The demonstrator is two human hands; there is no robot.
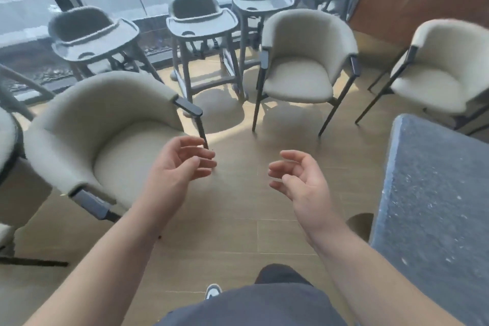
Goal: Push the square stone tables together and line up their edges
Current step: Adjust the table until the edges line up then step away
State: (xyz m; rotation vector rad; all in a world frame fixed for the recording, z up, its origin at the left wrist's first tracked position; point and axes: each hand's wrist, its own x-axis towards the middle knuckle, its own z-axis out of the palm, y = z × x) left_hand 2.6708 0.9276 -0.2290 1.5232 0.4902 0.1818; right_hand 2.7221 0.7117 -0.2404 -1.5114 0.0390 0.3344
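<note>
One dark grey speckled stone table (434,206) fills the right side of the view, its near-left edge running from top to bottom. No second table is in view. My left hand (180,164) and my right hand (299,180) hover in front of me over the wooden floor, palms facing each other, fingers loosely curled and holding nothing. My right hand is a little to the left of the table's edge and does not touch it.
A beige armchair (105,140) stands close at my left, two more (304,61) (444,69) stand ahead and to the right. Several grey high chairs (201,26) line the window at the back. Wooden floor (238,209) lies between the chairs and the table.
</note>
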